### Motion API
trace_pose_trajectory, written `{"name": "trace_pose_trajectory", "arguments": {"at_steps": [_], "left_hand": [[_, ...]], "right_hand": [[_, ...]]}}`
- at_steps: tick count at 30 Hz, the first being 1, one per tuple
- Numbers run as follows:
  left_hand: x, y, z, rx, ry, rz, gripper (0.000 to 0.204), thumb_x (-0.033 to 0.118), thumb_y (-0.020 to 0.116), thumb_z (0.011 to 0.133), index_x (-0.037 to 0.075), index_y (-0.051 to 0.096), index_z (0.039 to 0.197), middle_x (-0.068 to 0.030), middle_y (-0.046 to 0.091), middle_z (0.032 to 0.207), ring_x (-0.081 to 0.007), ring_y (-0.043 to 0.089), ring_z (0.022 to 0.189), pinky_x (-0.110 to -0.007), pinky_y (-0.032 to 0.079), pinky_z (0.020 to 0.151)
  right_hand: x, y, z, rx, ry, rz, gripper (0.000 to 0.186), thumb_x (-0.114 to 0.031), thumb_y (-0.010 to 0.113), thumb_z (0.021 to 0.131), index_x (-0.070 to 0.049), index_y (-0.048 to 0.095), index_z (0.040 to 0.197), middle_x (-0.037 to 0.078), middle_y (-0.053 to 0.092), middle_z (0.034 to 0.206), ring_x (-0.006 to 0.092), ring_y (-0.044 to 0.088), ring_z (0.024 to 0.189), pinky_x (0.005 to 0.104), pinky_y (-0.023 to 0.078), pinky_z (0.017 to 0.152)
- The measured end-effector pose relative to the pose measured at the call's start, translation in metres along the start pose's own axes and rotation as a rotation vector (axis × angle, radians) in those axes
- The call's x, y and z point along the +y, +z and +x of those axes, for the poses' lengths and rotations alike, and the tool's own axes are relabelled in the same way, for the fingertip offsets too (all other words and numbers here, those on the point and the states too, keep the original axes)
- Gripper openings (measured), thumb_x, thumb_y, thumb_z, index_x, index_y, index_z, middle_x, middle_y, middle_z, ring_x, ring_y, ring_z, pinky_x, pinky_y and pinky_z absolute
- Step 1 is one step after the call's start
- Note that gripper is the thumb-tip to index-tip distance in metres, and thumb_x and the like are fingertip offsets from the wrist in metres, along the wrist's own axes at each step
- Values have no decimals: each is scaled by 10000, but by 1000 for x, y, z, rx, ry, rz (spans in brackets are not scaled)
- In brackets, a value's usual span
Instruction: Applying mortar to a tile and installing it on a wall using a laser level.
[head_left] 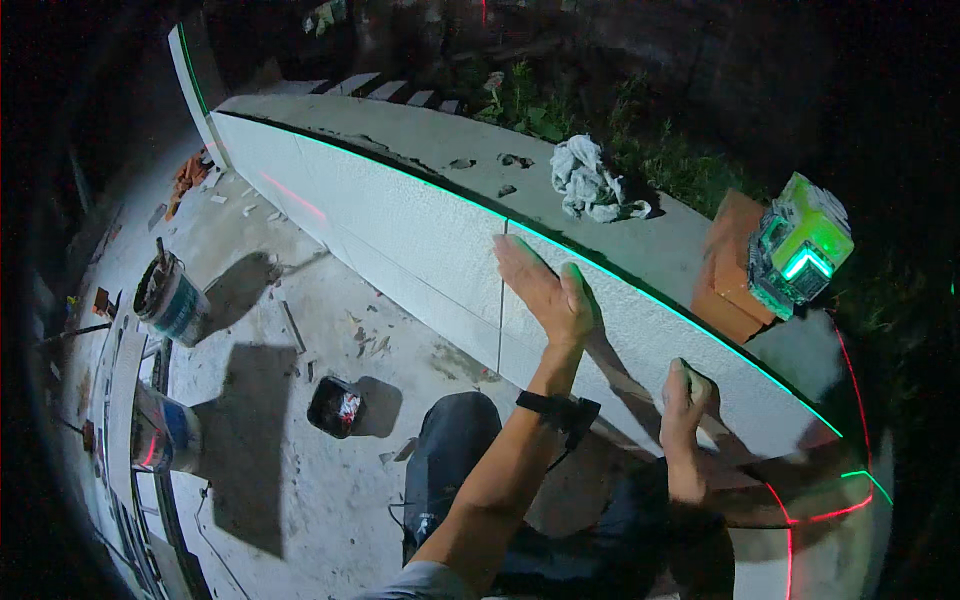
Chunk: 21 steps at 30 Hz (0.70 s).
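Note:
A long row of white textured tiles (pixel 420 225) faces the low wall in front of me, with a green laser line along its top edge. My left hand (pixel 545 290) lies open against the tiles, palm in and fingers stretched out, beside a vertical joint. A black strap with a small device (pixel 565 410) circles my left wrist. Farther right, my right hand (pixel 685 400) is curled into a fist at the face of the tiles. I see nothing in it, though its far side is in shadow.
On the wall top sit a crumpled whitish cloth (pixel 590 180) and a lit green laser level (pixel 800 248) beside an orange brick (pixel 730 265). To the left stand a bucket (pixel 175 300), another bucket (pixel 165 430) and a small black container (pixel 335 407). Plants (pixel 520 105) grow behind the wall.

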<state>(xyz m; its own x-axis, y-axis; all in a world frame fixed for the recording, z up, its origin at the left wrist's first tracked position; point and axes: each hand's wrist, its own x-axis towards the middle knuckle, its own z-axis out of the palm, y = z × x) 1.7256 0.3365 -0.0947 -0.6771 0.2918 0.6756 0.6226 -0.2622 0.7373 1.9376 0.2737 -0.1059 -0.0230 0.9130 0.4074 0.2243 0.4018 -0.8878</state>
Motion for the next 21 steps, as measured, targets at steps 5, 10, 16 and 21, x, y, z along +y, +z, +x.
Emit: {"name": "trace_pose_trajectory", "arguments": {"at_steps": [5, 10, 16, 21], "left_hand": [[-14, -5, -35, -147, 32, 14, 839, 421, 502, 866, -85, 134, 1425, -310, 88, 1487, -459, 64, 1383, -537, 29, 1113], [-55, -23, -69, -116, -604, -76, 840, 468, 434, 924, -114, 86, 1419, -305, 42, 1496, -412, 17, 1403, -453, 19, 1142], [-74, -18, -103, -157, -1118, -256, 862, 523, 337, 956, -148, 30, 1401, -301, -19, 1498, -374, -36, 1411, -411, 6, 1150], [-157, 12, -168, -419, -862, -113, 786, 461, 363, 969, -117, 77, 1417, -272, 31, 1510, -347, 35, 1416, -365, 38, 1152]], "right_hand": [[-3, -7, 0, -26, 40, -41, 438, -210, 471, 935, -72, 340, 540, -30, 316, 504, 76, 286, 474, 275, 208, 448], [-14, -8, -9, -117, 166, -154, 443, -265, 501, 934, -39, 465, 554, 48, 503, 517, 117, 451, 465, 272, 362, 467], [4, -34, -20, -166, 154, -322, 411, -265, 516, 933, 32, 593, 659, 83, 590, 592, 137, 551, 540, 292, 458, 534], [25, -30, -26, -232, 249, -254, 353, -277, 534, 921, 39, 647, 809, 85, 647, 721, 142, 597, 647, 305, 474, 600]]}}
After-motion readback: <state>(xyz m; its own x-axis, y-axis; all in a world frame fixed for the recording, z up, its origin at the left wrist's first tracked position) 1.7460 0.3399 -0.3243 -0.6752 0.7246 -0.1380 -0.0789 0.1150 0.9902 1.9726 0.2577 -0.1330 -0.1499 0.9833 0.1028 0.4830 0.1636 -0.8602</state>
